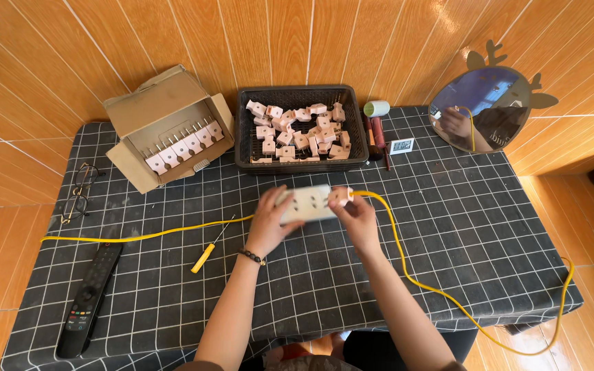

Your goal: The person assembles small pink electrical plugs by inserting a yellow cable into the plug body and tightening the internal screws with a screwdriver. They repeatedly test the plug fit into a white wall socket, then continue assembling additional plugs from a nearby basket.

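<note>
My left hand (269, 221) grips the left end of a white power strip (309, 203) that lies across the middle of the table. My right hand (356, 214) holds a small pink plug adapter (340, 196) at the strip's right end, pressed against its top face. A yellow cable (407, 264) runs from the strip's right end down over the table's front right edge, and another stretch of yellow cable (146, 235) trails off to the left.
A black basket (302, 161) behind the strip holds several pink adapters. A cardboard box (166, 130) with a row of adapters stands back left. A yellow-handled screwdriver (209, 251), remote control (91, 297), glasses (77, 194), a mirror (479, 108) and a red-handled tool (380, 137) lie around.
</note>
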